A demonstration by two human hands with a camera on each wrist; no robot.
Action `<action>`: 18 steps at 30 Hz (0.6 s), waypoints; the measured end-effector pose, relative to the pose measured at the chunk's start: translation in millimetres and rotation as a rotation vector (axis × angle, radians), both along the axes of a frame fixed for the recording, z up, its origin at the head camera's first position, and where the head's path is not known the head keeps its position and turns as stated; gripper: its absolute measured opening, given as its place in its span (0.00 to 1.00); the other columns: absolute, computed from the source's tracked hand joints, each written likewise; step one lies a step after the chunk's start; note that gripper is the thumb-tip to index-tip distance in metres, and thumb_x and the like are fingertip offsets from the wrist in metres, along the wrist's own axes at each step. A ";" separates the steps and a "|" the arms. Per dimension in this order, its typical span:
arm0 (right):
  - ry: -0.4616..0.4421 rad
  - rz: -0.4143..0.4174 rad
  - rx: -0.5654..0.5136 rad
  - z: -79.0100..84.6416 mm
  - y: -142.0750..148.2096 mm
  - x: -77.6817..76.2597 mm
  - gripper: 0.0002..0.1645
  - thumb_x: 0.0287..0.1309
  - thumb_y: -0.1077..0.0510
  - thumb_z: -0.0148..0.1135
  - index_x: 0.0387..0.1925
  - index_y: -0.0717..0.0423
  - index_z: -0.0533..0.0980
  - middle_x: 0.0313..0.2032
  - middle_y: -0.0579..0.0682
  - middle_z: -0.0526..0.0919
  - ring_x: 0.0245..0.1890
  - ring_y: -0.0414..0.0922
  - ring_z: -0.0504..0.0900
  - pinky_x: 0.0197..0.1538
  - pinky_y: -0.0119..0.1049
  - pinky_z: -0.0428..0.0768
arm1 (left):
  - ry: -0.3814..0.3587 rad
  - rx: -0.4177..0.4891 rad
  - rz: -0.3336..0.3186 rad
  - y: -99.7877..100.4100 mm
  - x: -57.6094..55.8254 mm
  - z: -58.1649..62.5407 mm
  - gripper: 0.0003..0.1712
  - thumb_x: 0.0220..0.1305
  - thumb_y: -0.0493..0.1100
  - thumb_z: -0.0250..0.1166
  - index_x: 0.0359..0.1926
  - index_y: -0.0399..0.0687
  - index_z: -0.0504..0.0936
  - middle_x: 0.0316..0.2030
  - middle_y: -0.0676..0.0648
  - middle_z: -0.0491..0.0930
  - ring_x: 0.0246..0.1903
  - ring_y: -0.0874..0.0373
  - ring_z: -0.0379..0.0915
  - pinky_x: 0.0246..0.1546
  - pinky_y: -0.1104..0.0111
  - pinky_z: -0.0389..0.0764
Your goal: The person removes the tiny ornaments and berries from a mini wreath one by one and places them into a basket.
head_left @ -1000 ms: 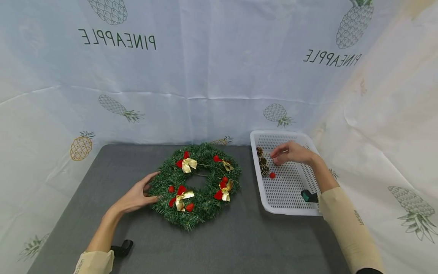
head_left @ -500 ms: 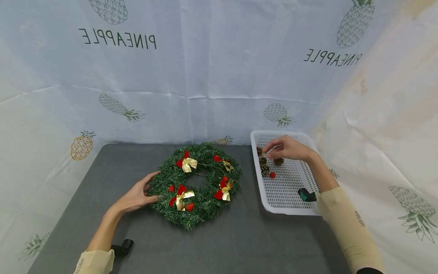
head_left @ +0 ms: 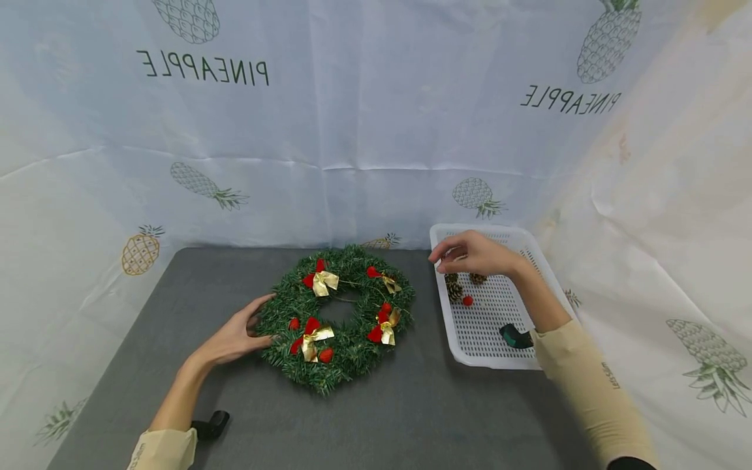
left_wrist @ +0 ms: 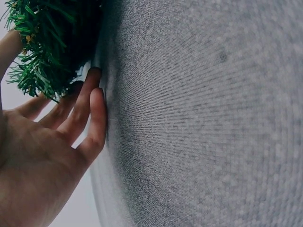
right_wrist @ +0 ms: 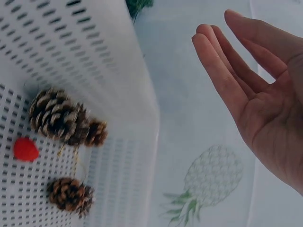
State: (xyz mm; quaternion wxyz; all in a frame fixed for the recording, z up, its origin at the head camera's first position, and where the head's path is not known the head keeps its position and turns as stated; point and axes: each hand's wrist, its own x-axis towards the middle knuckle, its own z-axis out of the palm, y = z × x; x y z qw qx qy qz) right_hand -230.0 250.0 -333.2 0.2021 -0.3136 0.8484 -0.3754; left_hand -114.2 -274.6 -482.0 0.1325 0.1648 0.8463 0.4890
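Note:
My left hand holds the left edge of a green Christmas wreath, thumb and fingers around it. The left wrist view shows its lower fingers close to the grey tabletop, under the wreath. Red and gold bows and red balls decorate the wreath. My right hand overlaps the back left rim of a white plastic basket, fingers straight, thumb apart, holding nothing. Several pine cones and one red ball lie in the basket.
The dark grey table carries the wreath and the basket to its right. A white curtain with pineapple prints hangs right behind the table. Black wrist-camera mounts stick out beside the forearms.
My right hand has moved left across the basket to its rim, uncovering a pine cone and now hiding the rearmost one. My left hand and the wreath have not moved.

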 end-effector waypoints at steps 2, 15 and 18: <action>0.006 0.014 0.001 1.5 -7.3 1.5 0.13 0.73 0.63 0.70 0.56 0.56 0.86 0.53 0.57 0.90 0.53 0.53 0.93 0.56 0.39 0.89 | 0.012 -0.010 0.005 -0.5 0.2 -0.5 0.53 0.71 0.39 0.71 0.86 0.34 0.49 0.82 0.17 0.46 0.71 0.14 0.65 0.48 0.55 0.85; -0.034 0.082 -0.026 1.7 -46.8 6.9 0.18 0.73 0.62 0.70 0.60 0.60 0.83 0.59 0.60 0.88 0.56 0.56 0.91 0.55 0.38 0.88 | 0.018 -0.009 0.007 -2.8 -0.2 -2.4 0.53 0.73 0.41 0.70 0.87 0.38 0.49 0.82 0.18 0.47 0.75 0.15 0.59 0.50 0.61 0.83; -0.048 0.103 -0.031 -0.3 -55.3 9.0 0.19 0.72 0.62 0.70 0.61 0.60 0.83 0.59 0.61 0.88 0.57 0.57 0.91 0.56 0.38 0.89 | 0.026 -0.008 0.005 -2.9 -0.7 -1.8 0.53 0.73 0.41 0.71 0.87 0.39 0.49 0.82 0.19 0.47 0.75 0.14 0.58 0.55 0.51 0.85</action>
